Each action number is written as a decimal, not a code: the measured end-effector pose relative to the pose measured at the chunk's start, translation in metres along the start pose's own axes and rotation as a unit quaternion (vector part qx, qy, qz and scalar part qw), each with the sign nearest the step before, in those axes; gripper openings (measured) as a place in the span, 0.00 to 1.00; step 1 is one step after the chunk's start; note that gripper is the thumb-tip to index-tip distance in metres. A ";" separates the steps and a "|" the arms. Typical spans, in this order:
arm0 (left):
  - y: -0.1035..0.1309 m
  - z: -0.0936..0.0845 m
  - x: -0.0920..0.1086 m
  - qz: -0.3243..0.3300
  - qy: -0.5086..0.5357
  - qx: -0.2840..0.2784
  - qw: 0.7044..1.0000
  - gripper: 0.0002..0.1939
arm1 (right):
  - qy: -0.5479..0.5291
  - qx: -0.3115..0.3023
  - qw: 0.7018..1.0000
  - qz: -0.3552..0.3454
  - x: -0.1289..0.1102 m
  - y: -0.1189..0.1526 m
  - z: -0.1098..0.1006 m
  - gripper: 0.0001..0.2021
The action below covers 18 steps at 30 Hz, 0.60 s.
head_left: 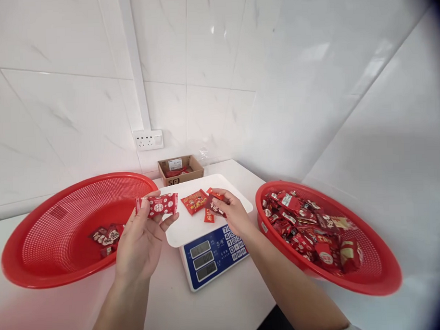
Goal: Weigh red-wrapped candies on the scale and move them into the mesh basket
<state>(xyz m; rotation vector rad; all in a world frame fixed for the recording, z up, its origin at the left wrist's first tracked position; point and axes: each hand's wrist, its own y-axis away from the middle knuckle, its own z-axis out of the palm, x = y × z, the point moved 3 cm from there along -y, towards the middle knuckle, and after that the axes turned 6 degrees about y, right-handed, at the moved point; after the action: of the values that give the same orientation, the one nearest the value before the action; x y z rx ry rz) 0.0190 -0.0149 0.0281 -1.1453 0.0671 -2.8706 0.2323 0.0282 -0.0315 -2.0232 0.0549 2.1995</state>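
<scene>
My left hand (141, 240) is closed on a red candy packet (161, 205) with white round patterns, held up between the left basket and the scale. Over the scale's white pan (179, 231), my right hand (230, 210) pinches a small dark red packet (214, 206). On the pan lies an orange-red snack packet (194, 201) with a yellow picture. A narrow red packet (209, 216) shows just below the right fingers, partly hidden by the dark one. The scale's blue panel (217, 251) carries three displays and a keypad.
A red mesh basket (46, 267) at left holds a few packets (107, 236). Another red basket (386, 274) at right is heaped with red packets (309, 229). A small cardboard box (196, 168) stands behind the scale, below a wall socket (148, 139).
</scene>
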 end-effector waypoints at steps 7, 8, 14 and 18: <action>-0.001 -0.001 0.003 0.002 0.004 -0.016 1.000 0.10 | 0.085 0.026 0.996 -0.019 0.003 -0.001 -0.019 0.20; -0.001 -0.001 0.003 0.000 0.004 -0.017 1.000 0.10 | 0.104 0.023 0.994 -0.016 0.002 0.000 -0.023 0.19; 0.000 -0.001 -0.001 -0.011 -0.007 -0.022 1.000 0.11 | 0.228 0.004 0.974 0.018 -0.008 0.005 -0.040 0.20; 0.000 0.000 -0.001 -0.016 -0.010 -0.023 1.000 0.11 | 0.267 0.016 0.964 -0.004 -0.017 0.008 -0.044 0.18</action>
<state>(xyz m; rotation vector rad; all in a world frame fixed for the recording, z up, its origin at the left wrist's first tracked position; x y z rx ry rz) 0.0201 -0.0152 0.0271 -1.1943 0.1146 -2.8989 0.2763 0.0133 -0.0193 -2.5247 0.1394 1.5715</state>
